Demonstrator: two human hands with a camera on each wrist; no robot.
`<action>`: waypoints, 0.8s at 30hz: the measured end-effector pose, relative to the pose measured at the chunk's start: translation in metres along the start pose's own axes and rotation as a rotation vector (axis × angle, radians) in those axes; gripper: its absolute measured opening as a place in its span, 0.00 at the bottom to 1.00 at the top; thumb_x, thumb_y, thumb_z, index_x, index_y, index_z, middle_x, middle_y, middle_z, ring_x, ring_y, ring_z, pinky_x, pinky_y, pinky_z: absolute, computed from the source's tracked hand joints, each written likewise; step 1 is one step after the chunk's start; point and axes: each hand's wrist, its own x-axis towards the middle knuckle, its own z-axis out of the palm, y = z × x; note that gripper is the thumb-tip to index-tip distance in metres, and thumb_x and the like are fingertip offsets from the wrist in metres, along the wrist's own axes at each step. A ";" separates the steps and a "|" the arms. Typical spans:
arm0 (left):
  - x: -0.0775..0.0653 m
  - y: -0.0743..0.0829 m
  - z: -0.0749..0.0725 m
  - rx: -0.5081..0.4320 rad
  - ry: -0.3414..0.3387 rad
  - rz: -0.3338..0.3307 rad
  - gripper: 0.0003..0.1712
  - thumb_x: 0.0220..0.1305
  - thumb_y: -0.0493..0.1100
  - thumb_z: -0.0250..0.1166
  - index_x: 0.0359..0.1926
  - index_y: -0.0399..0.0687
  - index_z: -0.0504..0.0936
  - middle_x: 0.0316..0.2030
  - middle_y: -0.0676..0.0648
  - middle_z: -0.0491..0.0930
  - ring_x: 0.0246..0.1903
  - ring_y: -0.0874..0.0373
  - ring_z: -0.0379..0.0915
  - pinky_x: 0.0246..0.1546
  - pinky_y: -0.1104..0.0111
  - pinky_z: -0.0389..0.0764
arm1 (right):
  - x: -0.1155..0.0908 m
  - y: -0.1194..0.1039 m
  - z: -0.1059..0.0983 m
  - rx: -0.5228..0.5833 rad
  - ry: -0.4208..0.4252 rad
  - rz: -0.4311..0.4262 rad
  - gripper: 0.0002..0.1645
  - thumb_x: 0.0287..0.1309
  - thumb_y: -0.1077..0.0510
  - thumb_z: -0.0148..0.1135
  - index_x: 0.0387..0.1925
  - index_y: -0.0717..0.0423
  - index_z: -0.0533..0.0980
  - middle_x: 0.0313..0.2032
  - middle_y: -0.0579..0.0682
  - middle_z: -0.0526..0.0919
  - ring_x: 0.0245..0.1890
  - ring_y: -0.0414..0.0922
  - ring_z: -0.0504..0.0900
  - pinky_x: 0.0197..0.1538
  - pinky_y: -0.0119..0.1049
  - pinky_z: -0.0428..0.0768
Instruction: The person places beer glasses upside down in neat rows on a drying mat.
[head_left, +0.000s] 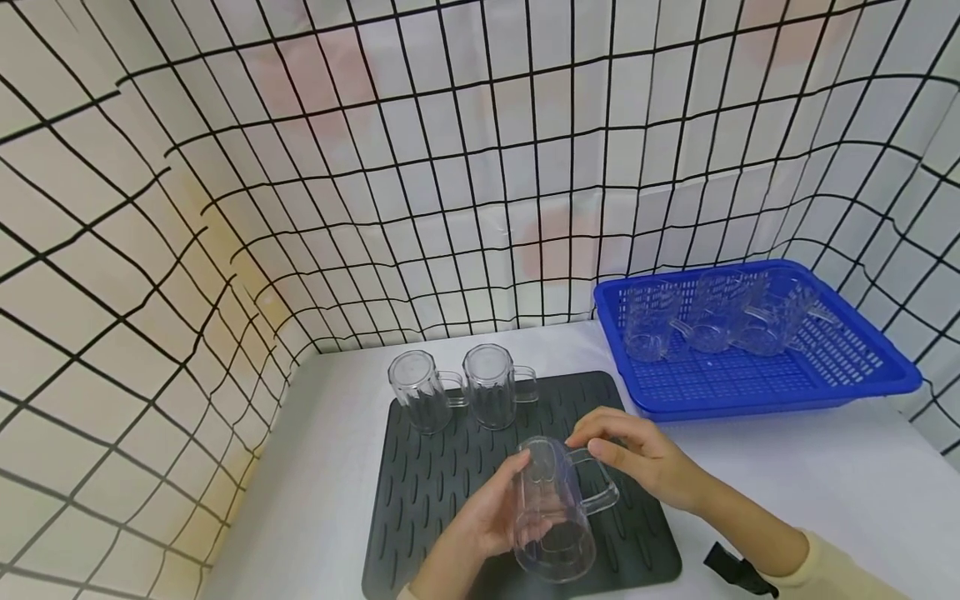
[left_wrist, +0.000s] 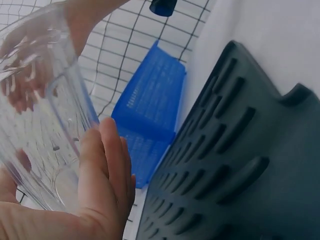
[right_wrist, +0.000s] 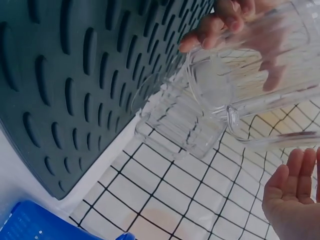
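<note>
A clear glass mug (head_left: 553,525) is held tilted over the dark grey ridged mat (head_left: 420,508). My left hand (head_left: 487,517) grips it around the body from the left, thumb near its upper end. In the left wrist view, the fingers (left_wrist: 102,165) wrap the side of the glass. My right hand (head_left: 648,462) hovers by the mug's handle (head_left: 603,498) with loosely bent fingers. The right wrist view shows that hand (right_wrist: 297,192) apart from the handle, holding nothing.
Two glass mugs, one on the left (head_left: 422,392) and one beside it (head_left: 490,387), stand at the mat's back edge. A blue plastic basket (head_left: 757,406) at the back right contains several glass mugs (head_left: 708,321). Black wire grid (head_left: 465,175) encloses the table's back and sides.
</note>
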 end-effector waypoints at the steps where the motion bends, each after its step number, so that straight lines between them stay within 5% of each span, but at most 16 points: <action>1: 0.000 0.001 0.000 0.008 0.005 0.015 0.40 0.67 0.66 0.51 0.60 0.33 0.70 0.44 0.42 0.81 0.38 0.56 0.82 0.32 0.76 0.81 | 0.000 0.000 -0.001 -0.002 0.007 0.007 0.22 0.67 0.75 0.45 0.49 0.55 0.79 0.48 0.51 0.79 0.52 0.44 0.75 0.53 0.38 0.75; 11: -0.008 0.009 0.004 0.044 0.132 0.211 0.19 0.66 0.51 0.59 0.47 0.40 0.80 0.38 0.46 0.86 0.37 0.53 0.85 0.38 0.65 0.84 | -0.002 0.001 -0.002 -0.025 0.051 -0.007 0.20 0.66 0.75 0.46 0.52 0.62 0.77 0.53 0.54 0.77 0.56 0.42 0.73 0.55 0.34 0.74; 24: -0.020 0.026 0.009 0.039 0.067 0.368 0.32 0.61 0.37 0.65 0.62 0.31 0.64 0.48 0.42 0.82 0.42 0.54 0.83 0.41 0.67 0.83 | -0.002 0.001 -0.005 -0.025 0.109 0.078 0.19 0.67 0.73 0.47 0.57 0.69 0.72 0.55 0.43 0.78 0.56 0.36 0.75 0.54 0.29 0.75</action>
